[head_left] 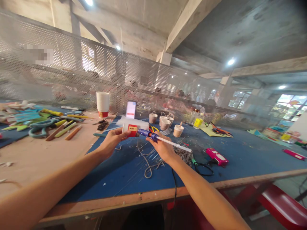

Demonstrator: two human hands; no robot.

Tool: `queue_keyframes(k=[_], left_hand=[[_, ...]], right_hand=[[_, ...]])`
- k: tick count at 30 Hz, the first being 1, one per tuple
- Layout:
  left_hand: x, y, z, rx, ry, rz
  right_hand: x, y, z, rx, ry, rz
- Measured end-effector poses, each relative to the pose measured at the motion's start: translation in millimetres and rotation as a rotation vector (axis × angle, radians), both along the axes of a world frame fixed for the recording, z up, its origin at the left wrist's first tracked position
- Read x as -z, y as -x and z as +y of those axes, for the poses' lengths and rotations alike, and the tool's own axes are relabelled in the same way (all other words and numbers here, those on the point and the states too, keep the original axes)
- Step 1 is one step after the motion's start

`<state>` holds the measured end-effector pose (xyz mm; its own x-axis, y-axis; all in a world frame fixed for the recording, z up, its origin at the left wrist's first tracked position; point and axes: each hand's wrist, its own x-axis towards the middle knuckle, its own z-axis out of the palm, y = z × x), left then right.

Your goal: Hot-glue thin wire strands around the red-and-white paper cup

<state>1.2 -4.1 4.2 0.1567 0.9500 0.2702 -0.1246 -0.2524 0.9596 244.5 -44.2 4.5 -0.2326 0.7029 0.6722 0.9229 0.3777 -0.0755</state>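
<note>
My left hand (112, 140) is closed round a white paper cup with a red band (129, 129), held on its side above the blue table mat (240, 153). My right hand (163, 147) grips a blue glue gun (150, 134) with a white glue stick (176, 144) jutting from its back. The gun's nozzle points at the cup's side. A black cord (174, 185) runs from my right hand down over the table edge. Loose grey string (150, 163) lies on the mat just below both hands.
A stack of white cups (103, 104) stands at the back. Small string-wrapped cups (165, 122) sit behind my hands. A pink tool (217, 157) lies right. Scissors and coloured sticks (57, 125) lie left. A perforated metal screen (72, 73) backs the table; people sit beyond it.
</note>
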Motion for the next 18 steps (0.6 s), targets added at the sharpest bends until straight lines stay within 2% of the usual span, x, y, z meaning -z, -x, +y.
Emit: queue_keyframes(k=[18], left_hand=[[-0.1, 0.1, 0.3, 0.006, 0.005, 0.008]], right_hand=[[1.3, -1.4, 1.9, 0.019, -0.034, 0.001]])
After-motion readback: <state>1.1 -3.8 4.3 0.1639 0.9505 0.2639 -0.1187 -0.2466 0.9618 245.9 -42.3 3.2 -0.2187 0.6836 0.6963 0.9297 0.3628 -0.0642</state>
